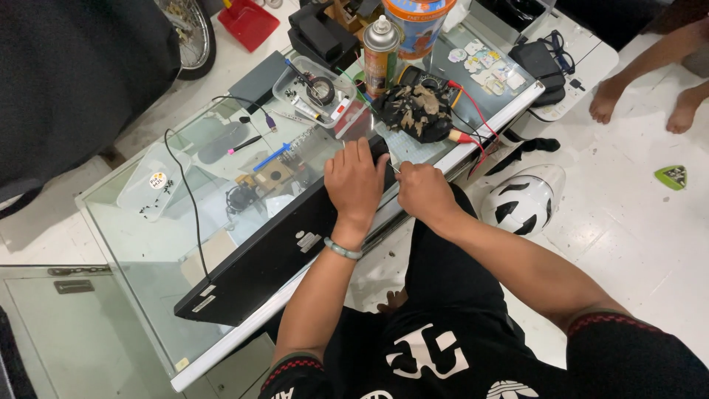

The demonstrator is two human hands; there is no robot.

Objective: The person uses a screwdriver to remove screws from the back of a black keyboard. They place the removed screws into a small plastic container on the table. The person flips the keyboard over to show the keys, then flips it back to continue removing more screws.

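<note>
My black shirt up close, L hand flat, fingers spread on black laptop, R hand fisted beside it, contents can't tell.

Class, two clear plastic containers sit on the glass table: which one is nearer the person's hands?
The clear plastic tray filled with small parts, beside the spray can; the clear lidded box lies farther off at the table's left.

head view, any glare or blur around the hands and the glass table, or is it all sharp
Head view: lit evenly from overhead, with soft pale reflections on the glass table but no harsh glare; the left hand and right hand are sharp on the black flat device; the thin tool at the right hand is too small to make out; table edges bow slightly, a wide-angle effect.
</note>
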